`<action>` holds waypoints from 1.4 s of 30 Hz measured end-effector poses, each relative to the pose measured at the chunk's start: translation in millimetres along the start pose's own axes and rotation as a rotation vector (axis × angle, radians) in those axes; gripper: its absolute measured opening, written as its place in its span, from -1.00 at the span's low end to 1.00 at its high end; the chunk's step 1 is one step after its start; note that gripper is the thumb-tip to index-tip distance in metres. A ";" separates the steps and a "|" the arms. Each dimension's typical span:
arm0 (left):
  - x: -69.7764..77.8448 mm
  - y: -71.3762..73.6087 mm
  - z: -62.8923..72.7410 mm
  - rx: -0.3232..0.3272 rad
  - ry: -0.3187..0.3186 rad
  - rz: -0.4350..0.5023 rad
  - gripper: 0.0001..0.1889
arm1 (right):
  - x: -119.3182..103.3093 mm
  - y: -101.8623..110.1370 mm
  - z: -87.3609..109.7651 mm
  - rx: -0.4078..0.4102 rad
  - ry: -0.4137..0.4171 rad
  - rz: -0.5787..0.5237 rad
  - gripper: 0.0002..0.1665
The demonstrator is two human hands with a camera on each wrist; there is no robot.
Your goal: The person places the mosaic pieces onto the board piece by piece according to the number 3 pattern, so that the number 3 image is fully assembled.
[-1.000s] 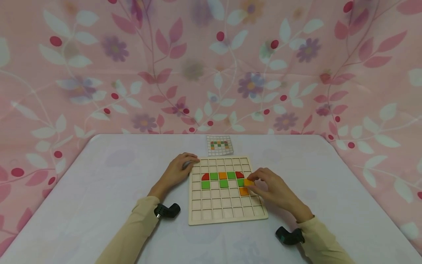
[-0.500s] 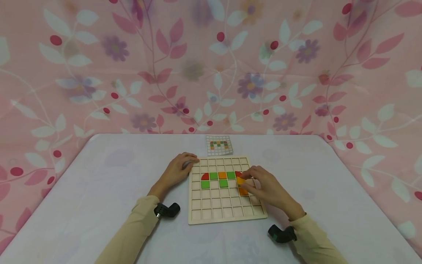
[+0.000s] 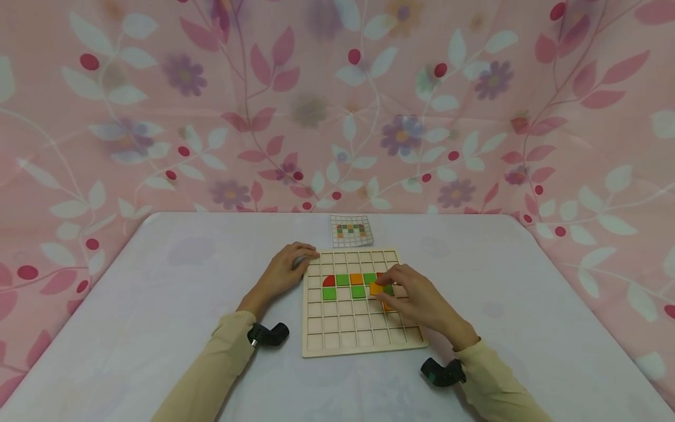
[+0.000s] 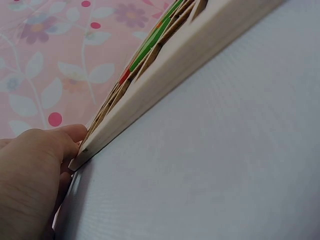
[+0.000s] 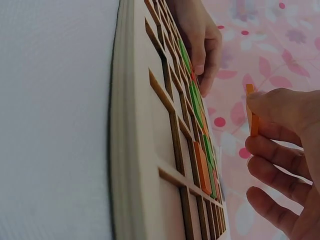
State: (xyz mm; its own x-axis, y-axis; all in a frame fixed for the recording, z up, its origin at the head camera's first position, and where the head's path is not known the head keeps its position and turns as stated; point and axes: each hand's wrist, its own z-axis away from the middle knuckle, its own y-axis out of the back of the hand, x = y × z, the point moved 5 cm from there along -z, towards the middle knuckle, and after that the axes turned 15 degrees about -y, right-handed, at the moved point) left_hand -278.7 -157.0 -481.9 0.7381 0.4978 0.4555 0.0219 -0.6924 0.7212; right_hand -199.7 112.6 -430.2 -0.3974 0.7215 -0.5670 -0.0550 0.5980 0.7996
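A square wooden grid board (image 3: 337,340) lies on the table with flat coloured tiles in some of its cells. My left hand (image 3: 283,274) holds the board's far left corner, fingers and thumb at the edge. My right hand (image 3: 422,299) pinches an orange square tile (image 3: 376,288) between thumb and index finger. In the right wrist view this orange tile (image 5: 251,111) is seen edge-on, raised above the board, the other fingers loosely bent. A red quarter-round tile (image 3: 329,281), an orange tile (image 3: 356,279) and several green tiles (image 3: 358,292) sit in cells; the right hand partly covers others.
A small printed pattern card (image 3: 351,231) lies behind the board, showing a grid with coloured squares. A white cloth (image 3: 211,351) covers the table, and a pink floral curtain (image 3: 337,117) hangs behind it. Black cameras (image 3: 269,334) are strapped to both wrists.
My right hand has carried the orange tile leftward over the board, from above the right-hand green tile to the cell left of it. The left hand stays at the corner.
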 end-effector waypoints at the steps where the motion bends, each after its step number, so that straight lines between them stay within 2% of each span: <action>1: 0.0 0.0 -0.1 0.000 -0.001 -0.001 -0.77 | -1.5 -0.5 -0.4 0.002 0.009 0.001 -0.73; 8: 1.4 1.7 -0.5 0.010 -0.017 -0.003 -0.77 | -12.9 -4.9 -3.6 -0.006 0.055 0.017 -0.75; 18: 2.2 3.7 -2.5 0.013 -0.019 -0.007 -0.77 | -27.1 -17.0 -8.5 -0.069 0.030 -0.007 -0.75; 35: 0.4 0.6 1.4 0.002 0.008 -0.002 -0.77 | -47.0 -47.0 -13.2 -0.115 0.007 0.061 -0.72; 42: -0.6 0.4 0.4 -0.002 0.000 -0.007 -0.77 | -52.6 -57.3 -15.7 -0.117 -0.008 0.145 -0.72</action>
State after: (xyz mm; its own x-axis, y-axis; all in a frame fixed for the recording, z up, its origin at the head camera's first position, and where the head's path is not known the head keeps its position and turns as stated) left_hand -278.9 -157.8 -482.0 0.7376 0.5026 0.4510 0.0255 -0.6881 0.7252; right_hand -190.1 34.9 -443.0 -0.4017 0.8001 -0.4455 -0.1044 0.4433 0.8903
